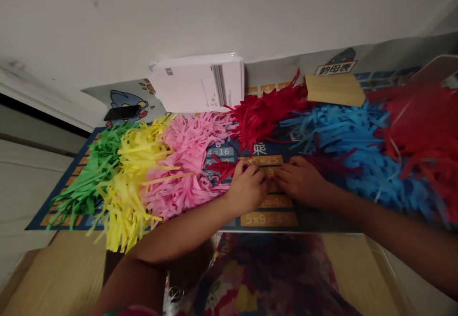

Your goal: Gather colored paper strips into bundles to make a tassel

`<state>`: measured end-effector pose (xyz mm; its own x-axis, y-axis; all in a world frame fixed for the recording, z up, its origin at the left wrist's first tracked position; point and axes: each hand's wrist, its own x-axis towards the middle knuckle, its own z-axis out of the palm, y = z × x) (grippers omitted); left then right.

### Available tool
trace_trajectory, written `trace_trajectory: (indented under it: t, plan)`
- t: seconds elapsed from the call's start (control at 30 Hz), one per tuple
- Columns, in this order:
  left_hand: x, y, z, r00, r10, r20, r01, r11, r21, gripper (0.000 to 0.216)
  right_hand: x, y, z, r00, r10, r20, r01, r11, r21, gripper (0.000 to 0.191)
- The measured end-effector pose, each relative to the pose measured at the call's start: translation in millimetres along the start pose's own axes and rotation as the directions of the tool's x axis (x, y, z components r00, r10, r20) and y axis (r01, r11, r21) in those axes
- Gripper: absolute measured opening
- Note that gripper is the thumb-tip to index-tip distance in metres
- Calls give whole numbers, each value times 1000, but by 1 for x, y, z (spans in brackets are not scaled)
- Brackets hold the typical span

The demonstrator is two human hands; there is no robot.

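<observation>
Near the table's front middle, my left hand [249, 186] is closed, fingers curled in a pinch. Deep red paper fringe [221, 167] sticks out to its left. Close by on the right, my right hand [302, 181] is also closed, with more dark red fringe [332, 162] spreading from behind it. The two ends look like one red paper tassel gripped between both hands; its middle is hidden by my fingers. A pink tassel bunch [186, 163] lies left of my left hand, and a blue tassel bunch [343, 125] lies right of my right hand.
Yellow tassels [132, 182] and green tassels [95, 173] lie at the left. Red tassels [265, 115] sit behind my hands, others [425, 134] at far right. A white stack [200, 84], yellow paper pieces [334, 90] and a phone [122, 112] rest near the wall. A printed mat [268, 218] covers the table.
</observation>
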<state>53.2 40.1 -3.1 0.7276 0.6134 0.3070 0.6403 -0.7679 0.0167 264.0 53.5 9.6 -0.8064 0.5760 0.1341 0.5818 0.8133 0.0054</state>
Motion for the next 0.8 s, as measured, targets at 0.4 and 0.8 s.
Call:
trace_trajectory:
  t: [0.4,0.8]
  plan:
    - [-9,-1,-53,887,30,-461,-17,999,32,14,11,-33,-54,917,387,-101,-300,833,465,22]
    - [-24,53,-73,727,-396,-560,94,866,-491,13,-2,-85,-57,702,654,282,-80,-321,944,32]
